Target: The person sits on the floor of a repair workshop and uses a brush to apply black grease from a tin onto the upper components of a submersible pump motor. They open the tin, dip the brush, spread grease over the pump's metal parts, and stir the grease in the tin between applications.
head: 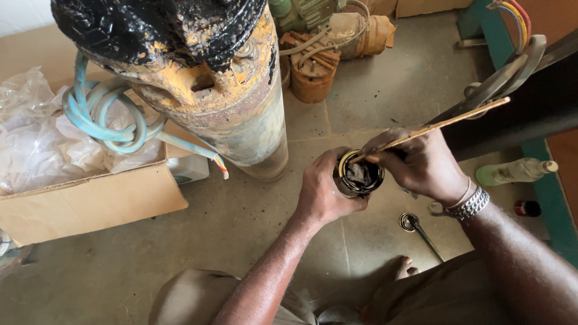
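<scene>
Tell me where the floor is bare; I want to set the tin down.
Bare floor lies between the cardboard box, the cylinder and the left hand. Another patch lies behind the right hand. Right of the tin is crowded: lid, bottle.

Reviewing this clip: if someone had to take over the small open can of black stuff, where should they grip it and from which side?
Grip the can around its round side wall, from below or the left, as the left hand does. Its open top is wet with black stuff and taken up by the brush in the right hand.
</scene>
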